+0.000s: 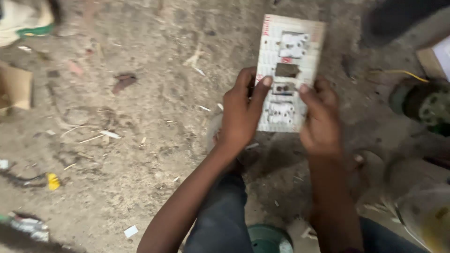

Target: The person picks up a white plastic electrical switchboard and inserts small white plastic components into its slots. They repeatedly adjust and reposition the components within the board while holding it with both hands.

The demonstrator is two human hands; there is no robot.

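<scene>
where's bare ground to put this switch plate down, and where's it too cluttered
Both hands, left and right, hold the switch plate over dirt ground. The barest patch lies left of the plate, between the cardboard piece and the left hand, with only small chips. The right edge is crowded: a dark round object and yellow wire.

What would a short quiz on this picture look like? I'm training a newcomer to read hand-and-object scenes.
1. True or false: both hands grip the white switch plate at its lower part.
2. Which thumb lies across the plate's front beside the dark rectangular opening: A) left hand, B) right hand?
3. Fill in: the small yellow scrap lies on the ____ ground.

Key
1. True; the plate's top end sticks out free above the fingers.
2. A; the right thumb only reaches the edge.
3. Dirt.
</scene>
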